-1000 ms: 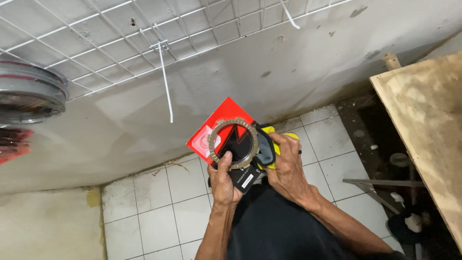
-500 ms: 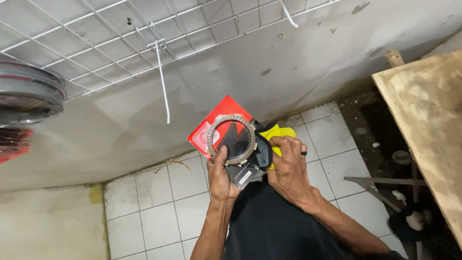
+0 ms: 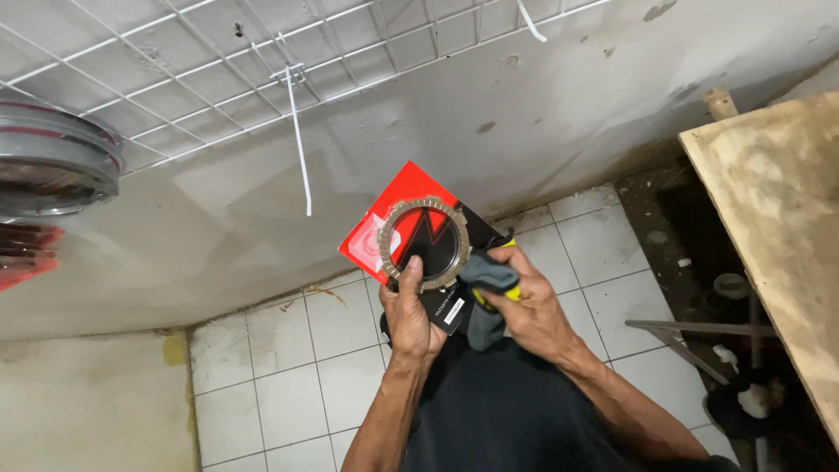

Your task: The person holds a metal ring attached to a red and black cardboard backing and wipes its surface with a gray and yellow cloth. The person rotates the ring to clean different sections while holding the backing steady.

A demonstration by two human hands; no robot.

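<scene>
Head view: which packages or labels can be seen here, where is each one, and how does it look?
Flat square red and black cardboard package: held up by the left hand before the grey wall, a brown toothed friction ring against its front.
Small white rectangular label: on the package's black lower part, beside the left hand.
Red packages: at the left edge, cut off, shape unclear.

Flat red-and-black cardboard package (image 3: 384,229) tilted diagonally, held up over white floor tiles, with a brownish toothed friction ring (image 3: 425,245) lying flat against its front, and a grey cloth with yellow patch (image 3: 491,281) bunched just beside the ring's lower right edge, touching the package.
</scene>
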